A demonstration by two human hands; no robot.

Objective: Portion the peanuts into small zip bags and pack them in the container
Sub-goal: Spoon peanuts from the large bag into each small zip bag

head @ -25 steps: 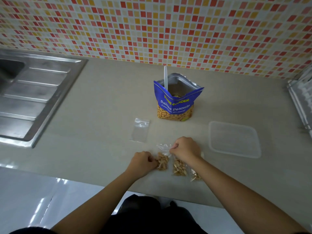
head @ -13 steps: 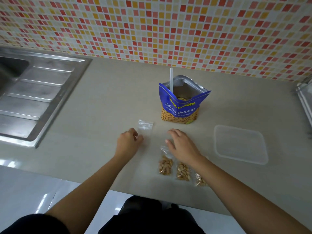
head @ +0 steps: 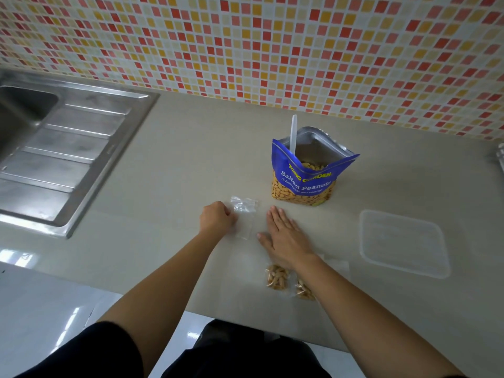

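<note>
Two filled zip bags (head: pixel 277 276) lie by our right wrist, no longer handled; a second ago we were pressing them shut. Now our left hand (head: pixel 216 221) has closed on the empty zip bag (head: pixel 244 217), while our right hand (head: pixel 283 236) rests flat and open. Next portion, we judge, comes from the peanut pouch (head: pixel 305 178); the container (head: pixel 403 241) waits empty, well right.

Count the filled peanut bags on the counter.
2 visible: one filled bag at the counter's near edge, another beside it, partly under the right forearm, which may hide more.
</note>
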